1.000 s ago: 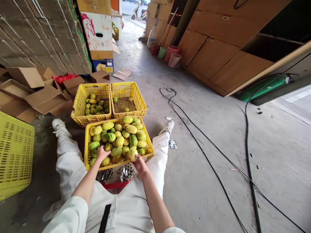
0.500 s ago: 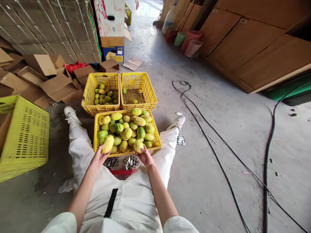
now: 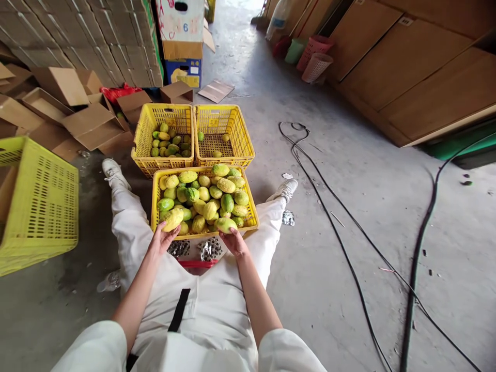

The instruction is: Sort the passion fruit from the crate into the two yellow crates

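Holding one fruit in each of my hands now: left hand (image 3: 161, 238) lifts a yellow fruit (image 3: 172, 219), right hand (image 3: 233, 241) a greenish fruit (image 3: 226, 225), both raised clear of the near crate (image 3: 155, 199).

Yellow plastic crate (image 3: 156, 194), rough concrete floor (image 3: 329, 248)

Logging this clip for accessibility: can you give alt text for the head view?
Seated on a concrete floor, a person holds one yellow-green fruit in each hand, left hand and right hand, over a full yellow crate between their legs.
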Demonstrator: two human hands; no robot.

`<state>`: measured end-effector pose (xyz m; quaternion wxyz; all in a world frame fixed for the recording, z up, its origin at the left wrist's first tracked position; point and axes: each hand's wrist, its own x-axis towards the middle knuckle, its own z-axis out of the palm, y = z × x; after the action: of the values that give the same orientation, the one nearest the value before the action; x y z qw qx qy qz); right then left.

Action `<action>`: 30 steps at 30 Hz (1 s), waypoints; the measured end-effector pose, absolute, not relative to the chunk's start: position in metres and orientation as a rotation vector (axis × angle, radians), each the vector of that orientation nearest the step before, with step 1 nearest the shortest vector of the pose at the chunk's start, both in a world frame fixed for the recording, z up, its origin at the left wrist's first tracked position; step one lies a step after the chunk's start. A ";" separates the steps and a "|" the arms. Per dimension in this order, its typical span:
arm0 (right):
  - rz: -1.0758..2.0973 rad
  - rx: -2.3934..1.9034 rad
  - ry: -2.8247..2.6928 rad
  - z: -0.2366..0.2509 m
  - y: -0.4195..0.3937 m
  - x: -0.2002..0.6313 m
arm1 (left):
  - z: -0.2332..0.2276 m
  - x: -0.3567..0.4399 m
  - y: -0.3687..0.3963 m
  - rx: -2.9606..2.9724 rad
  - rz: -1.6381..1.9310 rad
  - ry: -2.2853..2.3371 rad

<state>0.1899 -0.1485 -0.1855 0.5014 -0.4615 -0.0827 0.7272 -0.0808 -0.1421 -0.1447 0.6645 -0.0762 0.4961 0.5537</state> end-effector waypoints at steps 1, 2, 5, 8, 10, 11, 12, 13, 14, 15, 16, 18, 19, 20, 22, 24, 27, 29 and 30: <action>1.750 -1.113 -0.197 -0.187 -0.149 0.190 | -0.145 -0.081 -0.142 -0.167 1.262 1.131; 1.743 -1.105 -0.199 -0.189 -0.149 0.190 | -0.145 -0.081 -0.142 -0.151 1.271 1.145; 1.739 -1.048 -0.231 -0.193 -0.150 0.190 | -0.147 -0.080 -0.143 -0.083 1.294 1.181; 1.751 -0.998 -0.244 -0.197 -0.150 0.191 | -0.147 -0.079 -0.145 -0.088 1.287 1.164; 1.762 -0.974 -0.243 -0.200 -0.149 0.191 | -0.147 -0.078 -0.146 -0.123 1.268 1.139; 1.768 -0.965 -0.240 -0.201 -0.149 0.192 | -0.146 -0.078 -0.147 -0.143 1.261 1.126; 1.775 -0.956 -0.238 -0.203 -0.149 0.192 | -0.146 -0.077 -0.147 -0.161 1.257 1.110; 1.782 -0.949 -0.236 -0.204 -0.149 0.193 | -0.145 -0.076 -0.147 -0.178 1.254 1.096; 1.790 -0.942 -0.234 -0.205 -0.149 0.194 | -0.144 -0.075 -0.147 -0.193 1.250 1.087; 1.800 -0.935 -0.233 -0.205 -0.150 0.194 | -0.144 -0.073 -0.147 -0.201 1.243 1.079; 1.814 -0.926 -0.235 -0.205 -0.151 0.195 | -0.143 -0.072 -0.147 -0.205 1.237 1.072; 1.850 -0.904 -0.251 -0.205 -0.152 0.196 | -0.142 -0.070 -0.147 -0.209 1.223 1.059; 1.867 -0.893 -0.262 -0.204 -0.152 0.196 | -0.142 -0.069 -0.147 -0.212 1.218 1.054; 1.880 -0.885 -0.274 -0.204 -0.152 0.196 | -0.141 -0.068 -0.147 -0.216 1.214 1.049; 1.892 -0.880 -0.287 -0.204 -0.152 0.196 | -0.140 -0.066 -0.148 -0.225 1.205 1.050; 1.885 -0.879 -0.283 -0.206 -0.151 0.196 | -0.140 -0.065 -0.149 -0.221 1.183 1.062; 1.872 -0.880 -0.276 -0.210 -0.151 0.195 | -0.139 -0.065 -0.150 -0.184 1.128 1.075; 1.883 -0.899 -0.273 -0.213 -0.151 0.194 | -0.140 -0.065 -0.150 -0.162 1.107 1.077; 1.892 -0.909 -0.272 -0.213 -0.152 0.195 | -0.140 -0.065 -0.150 -0.156 1.104 1.078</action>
<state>0.1946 -0.1516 -0.2134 0.4902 -0.3744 -0.1119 0.7791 -0.0652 -0.1500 -0.1398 0.7139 -0.0704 0.4867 0.4984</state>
